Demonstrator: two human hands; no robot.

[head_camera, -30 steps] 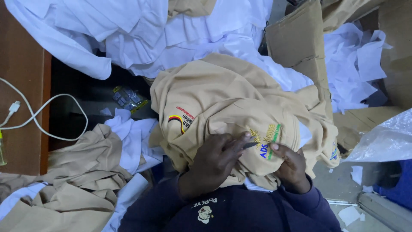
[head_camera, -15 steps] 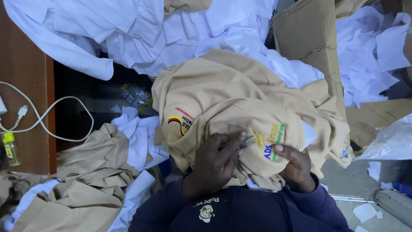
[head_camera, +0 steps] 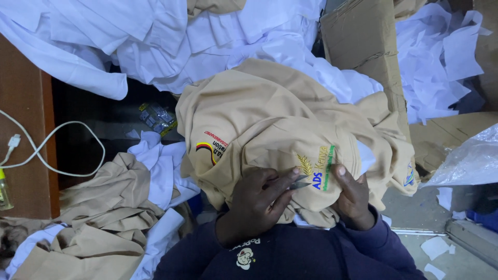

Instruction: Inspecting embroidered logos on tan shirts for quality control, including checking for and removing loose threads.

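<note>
Both hands work on a tan shirt (head_camera: 270,119) bunched on the person's lap. On the person's own left side, the left hand (head_camera: 258,203) rests on the cloth with fingers curled and thumb and forefinger pinched on a small dark snip (head_camera: 299,182), its tip against the embroidered patch (head_camera: 317,168) of yellow, blue and green thread. At the right, the right hand (head_camera: 353,196) grips the shirt's edge just beside the patch, thumb on top, fingers tucked under the fabric and hidden. The two hands lie near each other with the patch between them.

A second striped patch (head_camera: 207,150) shows on the shirt's left fold. White shirts (head_camera: 155,46) are heaped above and behind it, with a cardboard box (head_camera: 363,46) at upper right holding white scraps (head_camera: 441,57). More tan shirts (head_camera: 98,218) lie crumpled at lower left. A white cable (head_camera: 57,150) loops over a brown table (head_camera: 21,135) at far left. A clear plastic bag (head_camera: 467,161) sits at right.
</note>
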